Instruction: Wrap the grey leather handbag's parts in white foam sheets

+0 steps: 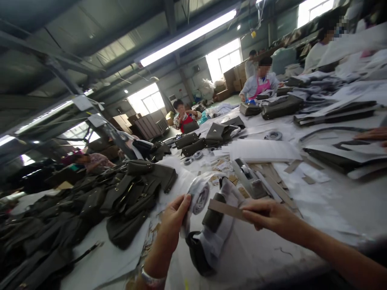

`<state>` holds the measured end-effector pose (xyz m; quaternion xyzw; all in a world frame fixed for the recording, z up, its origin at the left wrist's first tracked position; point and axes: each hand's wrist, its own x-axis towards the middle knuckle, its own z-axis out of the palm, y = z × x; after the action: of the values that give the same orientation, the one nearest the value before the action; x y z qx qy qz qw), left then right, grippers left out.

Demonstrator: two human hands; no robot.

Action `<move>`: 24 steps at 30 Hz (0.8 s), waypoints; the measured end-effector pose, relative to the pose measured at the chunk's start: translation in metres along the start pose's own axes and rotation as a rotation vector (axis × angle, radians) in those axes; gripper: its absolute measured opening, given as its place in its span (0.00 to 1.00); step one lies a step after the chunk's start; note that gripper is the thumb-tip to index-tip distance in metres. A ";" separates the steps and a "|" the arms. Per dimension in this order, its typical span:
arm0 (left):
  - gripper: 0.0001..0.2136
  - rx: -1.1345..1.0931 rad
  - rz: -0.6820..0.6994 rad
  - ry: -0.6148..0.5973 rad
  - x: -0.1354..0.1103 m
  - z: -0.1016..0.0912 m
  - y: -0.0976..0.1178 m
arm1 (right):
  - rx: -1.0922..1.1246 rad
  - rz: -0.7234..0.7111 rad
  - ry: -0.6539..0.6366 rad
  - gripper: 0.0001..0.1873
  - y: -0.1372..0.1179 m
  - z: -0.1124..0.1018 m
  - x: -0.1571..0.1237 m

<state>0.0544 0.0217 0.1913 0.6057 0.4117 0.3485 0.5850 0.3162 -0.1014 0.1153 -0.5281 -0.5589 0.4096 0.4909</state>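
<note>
My left hand (pixel 173 221) is closed on the edge of a coiled strap (pixel 200 199) wrapped in thin whitish material. A flat grey-brown cardboard strip (pixel 226 209) sticks out to the left from my right hand (pixel 270 215), pinched between thumb and fingers. Its free end crosses in front of a dark olive bag (pixel 212 221), which lies on the table partly covered by white wrapping. The bag's lower end (pixel 199 254) curves toward me. Just beyond my right hand stands a tape dispenser (pixel 246 174).
A heap of dark olive bags (pixel 121 197) spreads along the left. Cardboard strips (pixel 276 181) and a stack of white sheets (pixel 263 150) lie past the dispenser. More bags (pixel 282 106) lie farther back. Another person's hand (pixel 373 134) is at the right edge; several people work beyond.
</note>
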 end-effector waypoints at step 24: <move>0.20 0.176 0.166 0.097 -0.008 0.004 -0.004 | 0.199 -0.102 0.037 0.20 -0.041 0.079 0.063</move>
<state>0.0545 0.0121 0.1879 0.6691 0.4167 0.3872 0.4782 0.2335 -0.0387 0.1484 -0.4551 -0.5326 0.4275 0.5714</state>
